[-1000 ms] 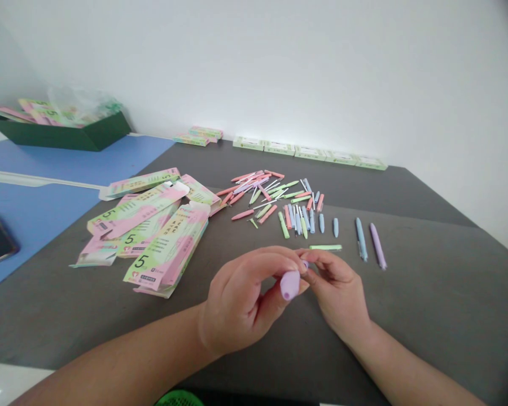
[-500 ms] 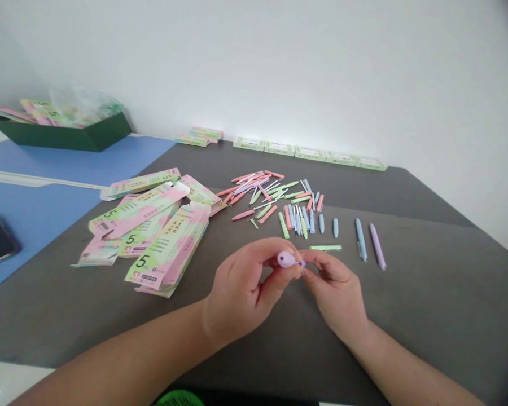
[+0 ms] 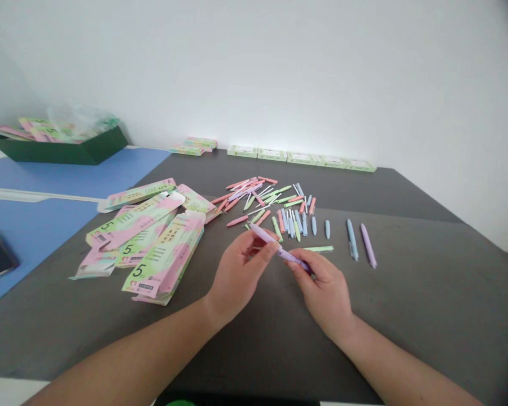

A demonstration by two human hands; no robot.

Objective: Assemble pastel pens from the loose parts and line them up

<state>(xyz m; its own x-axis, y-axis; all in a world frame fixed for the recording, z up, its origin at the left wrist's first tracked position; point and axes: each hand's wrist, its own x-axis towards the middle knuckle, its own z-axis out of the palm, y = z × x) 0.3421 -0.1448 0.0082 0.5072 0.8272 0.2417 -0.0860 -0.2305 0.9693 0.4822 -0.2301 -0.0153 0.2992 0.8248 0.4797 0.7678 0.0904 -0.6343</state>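
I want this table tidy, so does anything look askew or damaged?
The pink-and-green cartons on the left lie askew, overlapping at different angles, some with flaps open, unlike the neat row of pale boxes behind. Pen parts lie jumbled midway. I see no clear damage.

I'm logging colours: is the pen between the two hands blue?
No, the left hand and right hand hold a purple pen.

Purple pen [image 3: 287,256] — now turned sideways.

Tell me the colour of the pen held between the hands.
The pen is light purple; it shows best in the head view.
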